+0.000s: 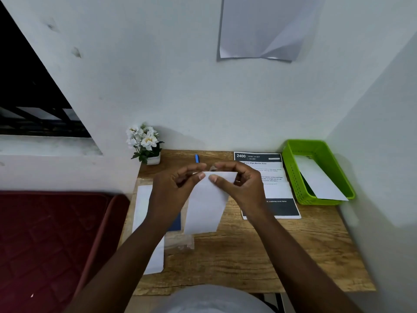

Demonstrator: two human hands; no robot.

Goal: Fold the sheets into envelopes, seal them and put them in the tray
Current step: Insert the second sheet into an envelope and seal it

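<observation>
Both hands hold a folded white sheet above the bench [248, 256].

The green tray [291, 168] at the bench's right end holds one white envelope [320, 179] — the folded sheet [205, 208] hangs mid-bench, its top edge pinched by left hand [173, 188] and right hand [241, 184].

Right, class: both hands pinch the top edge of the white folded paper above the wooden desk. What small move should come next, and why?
Probably press the top edge flat to seal it. The left hand and right hand pinch the top of the white folded paper, held off the wooden desk. The green plastic tray already holds one white piece.
</observation>
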